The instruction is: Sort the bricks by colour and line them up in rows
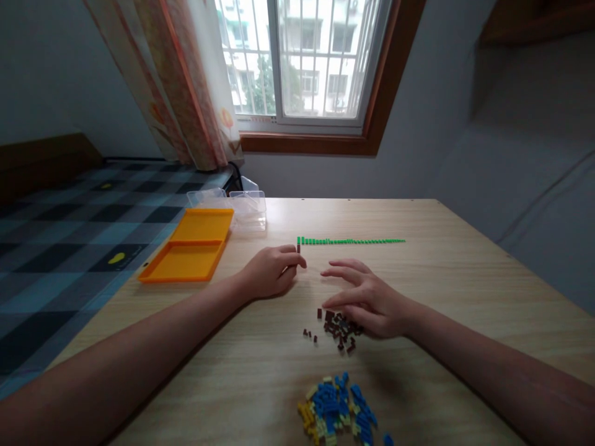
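Observation:
My left hand [276, 271] rests low over the middle of the table, its fingers loosely bent and not visibly pinching anything. Right at its fingertips a small brown brick [298, 248] lies just below the left end of a long row of green bricks [348, 241]; whether the fingers touch it I cannot tell. Fingers spread, my right hand [369, 297] hovers at the edge of a pile of small brown bricks [341, 328]. It partly hides the pile. A few loose brown bricks [319, 313] lie to the pile's left.
Blue, yellow and cream bricks [330, 402] form a heap near the front edge. An orange hinged case [186, 261] lies opened on the left, with clear plastic boxes [248, 210] behind it. A checked bed [83, 217] adjoins the table's left side.

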`<state>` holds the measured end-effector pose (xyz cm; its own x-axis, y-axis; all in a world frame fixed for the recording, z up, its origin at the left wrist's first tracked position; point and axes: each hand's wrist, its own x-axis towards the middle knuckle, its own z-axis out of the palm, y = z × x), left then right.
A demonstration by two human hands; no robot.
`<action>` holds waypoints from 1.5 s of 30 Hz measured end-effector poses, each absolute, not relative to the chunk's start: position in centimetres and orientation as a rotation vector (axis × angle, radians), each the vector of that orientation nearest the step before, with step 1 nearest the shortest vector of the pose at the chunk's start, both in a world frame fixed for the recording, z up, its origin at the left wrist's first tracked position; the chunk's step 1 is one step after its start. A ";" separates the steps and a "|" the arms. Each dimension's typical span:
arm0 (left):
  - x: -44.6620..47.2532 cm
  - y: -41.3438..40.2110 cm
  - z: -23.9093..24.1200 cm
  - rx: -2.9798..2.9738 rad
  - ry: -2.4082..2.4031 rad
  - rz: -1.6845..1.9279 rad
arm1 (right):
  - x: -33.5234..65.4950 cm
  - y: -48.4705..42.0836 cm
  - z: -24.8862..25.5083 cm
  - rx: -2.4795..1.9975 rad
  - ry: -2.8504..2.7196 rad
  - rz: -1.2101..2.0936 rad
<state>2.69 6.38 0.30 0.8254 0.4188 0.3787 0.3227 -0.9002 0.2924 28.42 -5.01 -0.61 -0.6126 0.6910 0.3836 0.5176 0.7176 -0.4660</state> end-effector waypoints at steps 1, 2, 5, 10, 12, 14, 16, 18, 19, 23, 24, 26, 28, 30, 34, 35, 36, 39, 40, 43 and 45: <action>2.7 6.1 0.4 2.782 0.547 0.651 | 28.5 -5.0 -0.6 -0.923 -2.397 0.421; 2.7 5.9 0.5 2.763 0.522 0.647 | 28.5 -5.1 -0.6 -0.928 -2.404 0.424; 2.9 4.7 0.7 2.663 0.446 0.588 | 28.8 -5.0 -0.8 -0.927 -2.370 0.440; 3.3 3.0 0.9 2.463 0.263 0.408 | 29.0 -4.9 -0.9 -0.902 -2.359 0.456; 3.4 2.8 0.9 2.446 0.238 0.362 | 29.0 -5.0 -1.0 -0.909 -2.356 0.425; 3.4 2.8 0.9 2.470 0.245 0.353 | 28.9 -4.9 -1.2 -0.951 -2.330 0.362; 3.3 2.9 0.8 2.517 0.260 0.357 | 28.8 -4.8 -1.5 -1.029 -2.277 0.276; 3.3 3.1 0.7 2.583 0.288 0.370 | 28.7 -4.6 -1.8 -1.115 -2.217 0.200; 3.3 3.2 0.7 2.627 0.313 0.381 | 28.7 -4.5 -1.9 -1.151 -2.189 0.171; 3.4 3.8 0.7 2.841 0.388 0.436 | 28.8 -4.2 -2.2 -1.220 -2.132 0.127; 3.4 3.9 0.7 2.885 0.387 0.442 | 28.8 -4.1 -2.2 -1.224 -2.131 0.129; 3.4 4.0 0.7 2.948 0.365 0.449 | 28.8 -4.0 -2.3 -1.228 -2.131 0.139; 3.5 4.1 0.6 2.987 0.342 0.461 | 28.7 -3.9 -2.3 -1.224 -2.130 0.146; 3.5 4.0 0.5 3.009 0.323 0.482 | 28.6 -3.7 -2.3 -1.216 -2.134 0.142; 3.7 4.1 0.3 3.024 0.284 0.552 | 28.4 -3.3 -2.4 -1.179 -2.149 0.126; 3.8 4.2 0.2 3.024 0.274 0.571 | 28.4 -3.3 -2.4 -1.172 -2.139 0.125; 3.8 4.2 0.2 3.022 0.265 0.586 | 28.5 -3.3 -2.4 -1.170 -2.121 0.125; 3.7 4.2 0.2 3.014 0.244 0.612 | 28.7 -3.5 -2.4 -1.201 -2.058 0.132; 3.7 4.2 0.3 3.017 0.243 0.617 | 28.7 -3.6 -2.3 -1.212 -2.055 0.137; 3.7 4.1 0.4 3.034 0.258 0.620 | 28.7 -3.8 -2.3 -1.204 -2.111 0.144; 3.6 4.1 0.4 3.042 0.265 0.605 | 28.7 -3.9 -2.3 -1.191 -2.161 0.128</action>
<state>3.64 4.06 0.43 0.9100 0.1720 0.3773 0.1608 -0.9851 0.0611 28.68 -3.90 -2.30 -0.3687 0.7839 0.4996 0.7196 0.5809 -0.3804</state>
